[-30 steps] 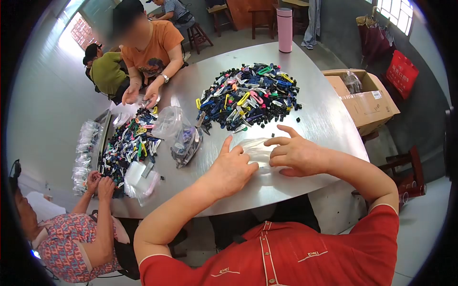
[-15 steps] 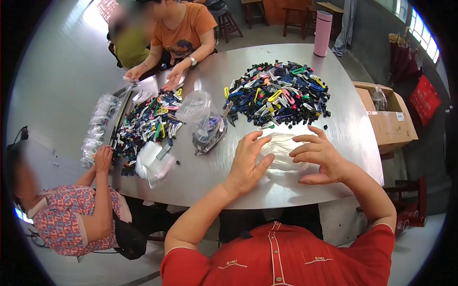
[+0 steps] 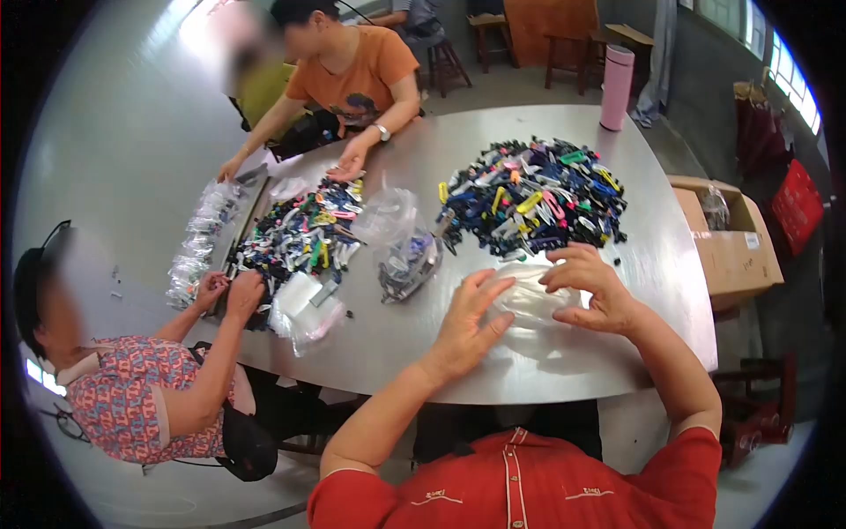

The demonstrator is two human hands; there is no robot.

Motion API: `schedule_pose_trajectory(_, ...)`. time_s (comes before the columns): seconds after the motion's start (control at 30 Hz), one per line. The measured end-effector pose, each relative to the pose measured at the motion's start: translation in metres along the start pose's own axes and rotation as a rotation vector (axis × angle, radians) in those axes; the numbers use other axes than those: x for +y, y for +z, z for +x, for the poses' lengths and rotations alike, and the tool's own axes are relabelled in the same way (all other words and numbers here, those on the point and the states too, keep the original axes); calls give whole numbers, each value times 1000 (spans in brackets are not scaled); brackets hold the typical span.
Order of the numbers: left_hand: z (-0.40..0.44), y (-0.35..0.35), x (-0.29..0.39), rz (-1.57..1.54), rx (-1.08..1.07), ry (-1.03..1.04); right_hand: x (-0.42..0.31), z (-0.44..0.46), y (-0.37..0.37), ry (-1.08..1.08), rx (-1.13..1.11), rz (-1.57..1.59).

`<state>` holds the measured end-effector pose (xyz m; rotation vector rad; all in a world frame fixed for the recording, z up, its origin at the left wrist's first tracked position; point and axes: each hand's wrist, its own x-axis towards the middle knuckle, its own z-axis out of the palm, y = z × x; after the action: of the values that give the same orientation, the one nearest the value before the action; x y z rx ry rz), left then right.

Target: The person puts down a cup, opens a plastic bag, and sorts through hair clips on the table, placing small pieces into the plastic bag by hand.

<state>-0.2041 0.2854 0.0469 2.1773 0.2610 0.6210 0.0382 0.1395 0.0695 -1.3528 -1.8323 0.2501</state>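
My left hand [image 3: 471, 324] is open at the left side of a clear plastic bag [image 3: 531, 298], thumb apart from the fingers. At the bag's right side, my right hand [image 3: 597, 291] is open with curved, spread fingers. Fingertips of both hands are over or against the bag's edges; whether they touch it is hard to tell. The bag lies crumpled on the metal table just before a large pile of mixed hair clips [image 3: 538, 198], mostly black and dark blue with some yellow, pink, green and white ones.
Left of my hands stands a filled clear bag [image 3: 410, 269]. Beyond it lies another clip pile [image 3: 304, 234], with flat plastic bags [image 3: 304, 309] and packed bags [image 3: 203, 238]. Two co-workers reach there. A pink bottle [image 3: 617, 88] stands at the back; a cardboard box [image 3: 736, 256] is right.
My view has shifted slightly, while my hands stay around the clear bag. The co-worker in orange has reached out to the packed bags; the left co-worker's hands now both show at the near pile.
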Motion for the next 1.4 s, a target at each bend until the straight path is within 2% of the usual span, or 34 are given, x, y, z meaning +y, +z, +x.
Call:
schedule_pose_trajectory(0.3,4,-3,-6,-43,25,7,14,-1,13,20,7,101)
schedule_pose_trajectory(0.5,6,9,-16,-73,-100,-99,26,-8,22,54,-66,44)
schedule_pose_trajectory(0.7,13,3,6,-113,-147,-214,24,-16,10,64,-4,166)
schedule_pose_trajectory(0.73,13,3,7,-93,-154,-223,25,-18,6,109,52,203)
schedule_pose_trajectory(0.8,15,4,9,-79,-171,-226,31,-17,-8,181,301,207)
schedule_pose_trajectory(0.83,15,5,9,-62,-178,-229,37,-19,-17,367,416,148)
schedule_pose_trajectory(0.87,16,6,8,-69,-188,-229,42,-20,-27,443,530,56)
schedule_pose_trajectory(0.9,16,7,6,-62,-177,-201,47,-23,-38,577,549,-3)
schedule_pose_trajectory(0.93,17,8,5,-53,-165,-171,59,-30,-44,602,513,-220)
schedule_pose_trajectory(1.0,21,9,6,-99,-176,-185,72,-41,-51,847,304,-320)
schedule_pose_trajectory(1.03,24,9,7,-138,-177,-200,70,-40,-50,874,259,-319)
schedule_pose_trajectory(1.1,32,6,13,-125,-180,-179,81,-47,-35,693,247,-511)
schedule_pose_trajectory(1.17,33,8,13,-115,-178,-160,77,-44,-30,723,243,-446)
schedule_pose_trajectory(1.23,37,8,7,-41,-117,-104,78,-39,-24,732,258,-237)
schedule_pose_trajectory(1.33,46,0,18,-119,-138,-203,91,-40,-15,616,270,-319)
schedule_pose_trajectory(1.4,51,-7,18,-32,-143,-175,91,-38,-11,534,302,-329)
